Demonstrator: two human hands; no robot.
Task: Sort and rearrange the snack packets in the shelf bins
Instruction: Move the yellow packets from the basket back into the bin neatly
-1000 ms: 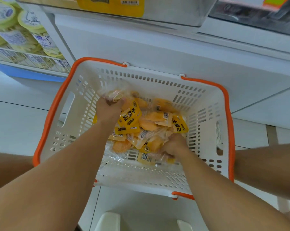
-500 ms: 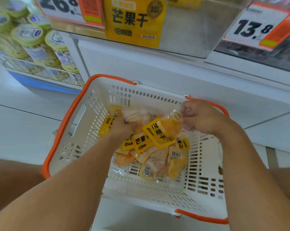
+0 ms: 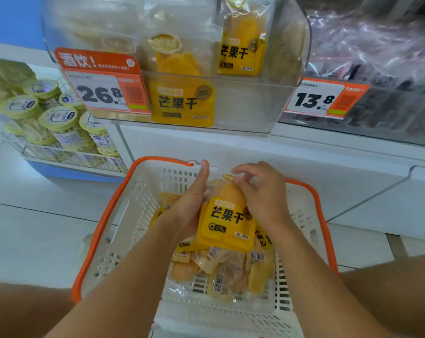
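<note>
Evidently early: both hands, left hand [image 3: 190,206] and right hand [image 3: 262,198], pinch a stack of yellow mango packets [image 3: 227,223] above the white orange-rimmed basket [image 3: 123,215]; many remain inside, the clear shelf bin [image 3: 250,108] part-filled.

A white basket [image 3: 123,215] with an orange rim sits on the pale floor, low in the head view. Above its middle, the left hand [image 3: 190,206] and right hand [image 3: 262,196] hold a stack of yellow snack packets [image 3: 227,223] between them, the left gripping its side, the right pinching its top edge. More loose packets [image 3: 231,269] lie in the basket's bottom beneath the stack. Beyond the basket's far rim stands a clear shelf bin [image 3: 243,106] holding matching packets, with a price tag [image 3: 101,91] on its front.
</note>
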